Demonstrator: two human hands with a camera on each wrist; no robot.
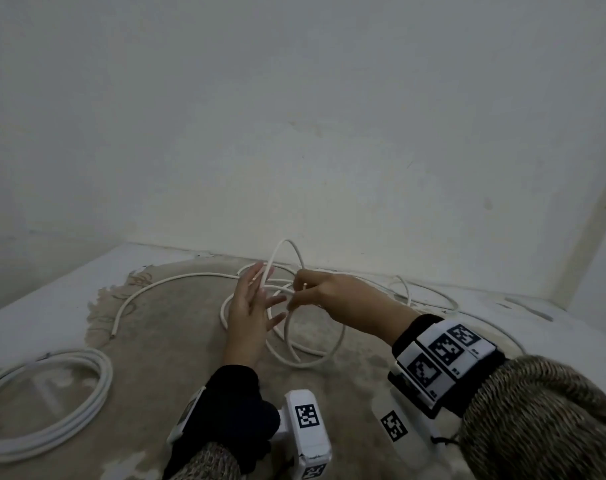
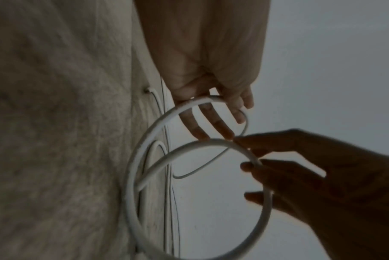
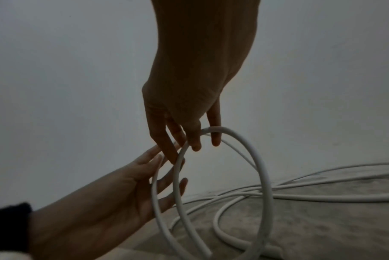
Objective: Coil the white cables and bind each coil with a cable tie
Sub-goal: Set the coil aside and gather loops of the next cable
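Note:
A loose white cable (image 1: pixel 315 363) sprawls in loops over a beige rug (image 1: pixel 177 341). My right hand (image 1: pixel 301 289) pinches one raised loop of it just above the rug. In the right wrist view the right hand's fingers (image 3: pixel 195 140) hang down around the top of that loop (image 3: pixel 264 176). My left hand (image 1: pixel 256 299) is beside it, palm up and fingers spread straight, with the cable lying across the fingers. The left wrist view shows the left hand (image 2: pixel 211 123) with the cable (image 2: pixel 131 176) resting against it and the right hand (image 2: pixel 255 158) on the nearer loop.
A finished coil of white cable (image 1: pixel 97 386) lies on the floor at the near left. One free cable end (image 1: pixel 112 336) rests at the rug's left edge. Thinner cable loops (image 1: pixel 433 292) trail right along the wall, which stands close behind and meets a corner at the right.

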